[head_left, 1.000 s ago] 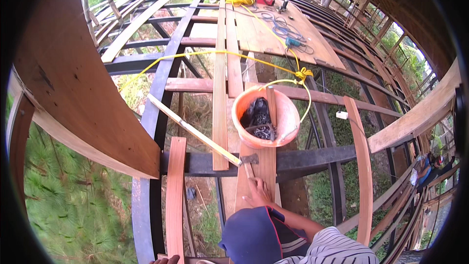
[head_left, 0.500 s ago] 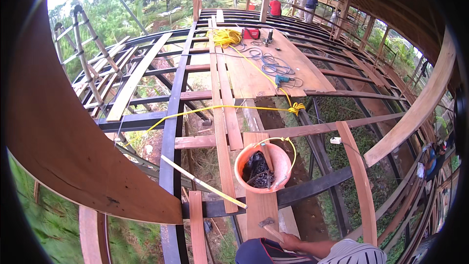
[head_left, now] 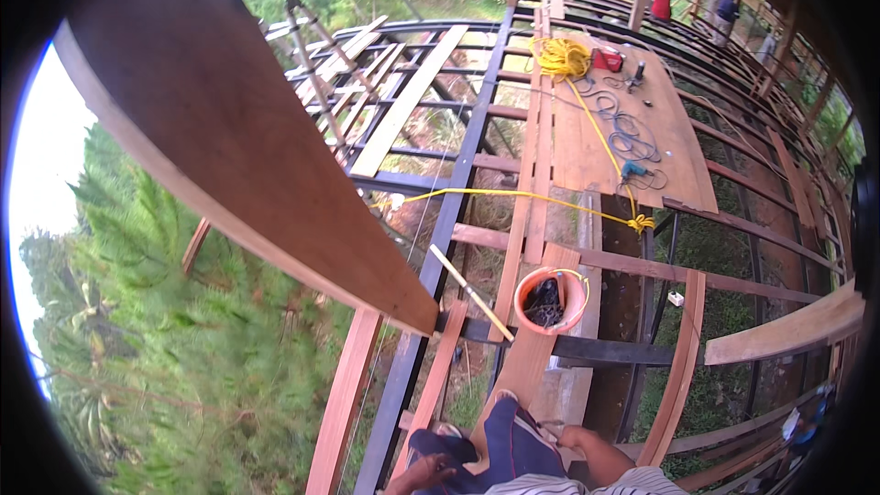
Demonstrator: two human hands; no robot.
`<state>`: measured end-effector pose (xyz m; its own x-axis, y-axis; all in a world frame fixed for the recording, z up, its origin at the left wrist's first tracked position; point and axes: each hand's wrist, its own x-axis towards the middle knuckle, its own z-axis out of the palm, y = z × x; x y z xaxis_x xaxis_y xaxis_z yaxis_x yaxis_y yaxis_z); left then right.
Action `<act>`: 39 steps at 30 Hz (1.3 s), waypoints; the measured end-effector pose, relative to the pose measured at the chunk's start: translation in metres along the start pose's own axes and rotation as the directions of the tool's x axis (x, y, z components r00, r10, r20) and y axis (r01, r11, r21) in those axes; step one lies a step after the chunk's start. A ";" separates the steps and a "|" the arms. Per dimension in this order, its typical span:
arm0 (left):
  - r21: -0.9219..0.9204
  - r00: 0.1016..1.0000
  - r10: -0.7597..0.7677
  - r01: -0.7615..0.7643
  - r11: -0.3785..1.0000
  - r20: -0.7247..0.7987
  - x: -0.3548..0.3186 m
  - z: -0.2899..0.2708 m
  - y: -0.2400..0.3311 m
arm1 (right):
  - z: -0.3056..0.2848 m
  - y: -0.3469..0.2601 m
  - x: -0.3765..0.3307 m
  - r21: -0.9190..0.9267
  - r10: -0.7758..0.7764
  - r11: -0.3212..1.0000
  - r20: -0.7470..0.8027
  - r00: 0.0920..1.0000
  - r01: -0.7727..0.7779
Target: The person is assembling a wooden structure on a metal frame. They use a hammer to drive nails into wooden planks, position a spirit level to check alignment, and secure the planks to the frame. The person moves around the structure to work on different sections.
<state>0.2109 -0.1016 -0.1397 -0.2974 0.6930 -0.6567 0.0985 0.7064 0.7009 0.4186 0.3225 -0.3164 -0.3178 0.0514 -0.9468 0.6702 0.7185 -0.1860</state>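
Note:
My right hand (head_left: pixel 576 442) is low beside my right leg, fingers closed around a hammer's handle; the head is hard to make out against the leg. My left hand (head_left: pixel 429 474) is by my left knee at the lower edge, holding nothing I can see, its fingers loosely apart. Ahead of my feet an orange bucket (head_left: pixel 576 298) with a yellow rope handle stands on a wooden plank (head_left: pixel 524 367). Dark material lies inside it. Left of the bucket, a pale thin stick (head_left: pixel 472 293) lies slantwise across the frame.
Black metal beams (head_left: pixel 463 192) form an open frame with gaps to the ground below. A large curved wooden board (head_left: pixel 247 119) rises at left. Yellow rope (head_left: pixel 564 57), a blue drill (head_left: pixel 632 169) and a red machine (head_left: pixel 607 59) rest on plywood (head_left: pixel 683 128). Two people are far off.
My view has swung left, shifting the bucket and frame rightward. My left hand has come into view. My right hand and the hammer are now close beside my leg.

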 end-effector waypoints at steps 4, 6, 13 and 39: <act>-0.152 0.974 0.084 -0.117 0.981 -0.211 -0.136 -0.072 0.140 | -0.049 -0.053 -0.074 -0.170 -0.008 0.985 0.027 1.000 0.012; -0.301 0.907 0.291 -0.381 0.874 -0.305 -0.194 -0.115 0.199 | -0.061 -0.068 -0.091 -0.217 0.060 0.974 -0.020 0.998 -0.063; -0.349 0.098 0.927 -0.936 -0.038 -0.363 -0.318 -0.143 0.375 | -0.104 -0.168 -0.119 -0.487 -0.209 0.861 -0.070 0.975 0.149; -0.994 0.112 -0.988 0.010 0.111 -0.109 -0.219 0.311 0.192 | -0.105 -0.387 -0.113 -0.868 -0.216 -0.122 0.497 0.840 0.482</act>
<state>0.5899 -0.0732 0.0518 -0.2344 -0.6360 -0.7352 -0.9358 -0.0572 0.3478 0.1243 0.1111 -0.1100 -0.0785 -0.4569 -0.8860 -0.8171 0.5387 -0.2054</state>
